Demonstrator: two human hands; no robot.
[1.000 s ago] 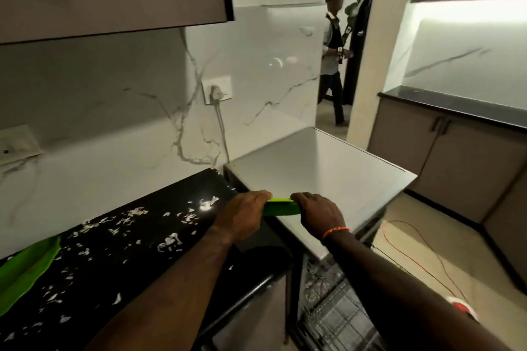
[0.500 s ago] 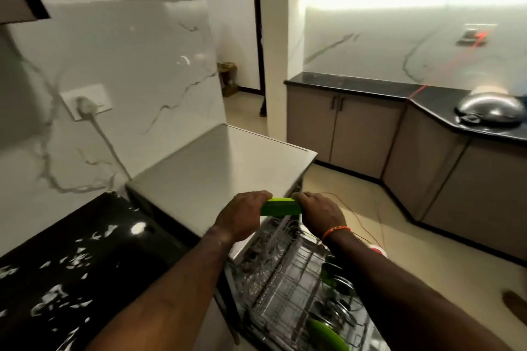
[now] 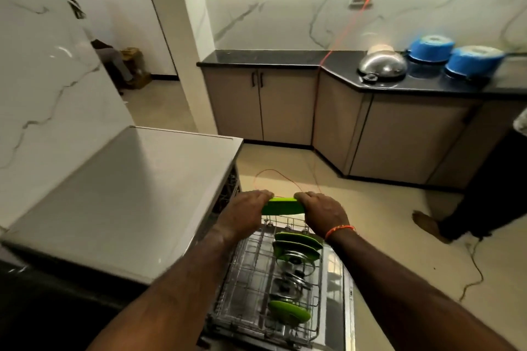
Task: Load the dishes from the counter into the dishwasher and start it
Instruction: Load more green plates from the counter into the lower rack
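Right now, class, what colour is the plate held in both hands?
Bright green plate, clearest in the head view.

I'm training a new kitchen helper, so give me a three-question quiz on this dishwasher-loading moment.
1. True or false: both the left hand and the right hand hold the green plate.
2. Where is that plate? A) on the black counter B) above the pulled-out rack C) on the floor
3. Fill in: the plates already in the rack are ____ in colour.

Key: 1 true; 2 B; 3 green
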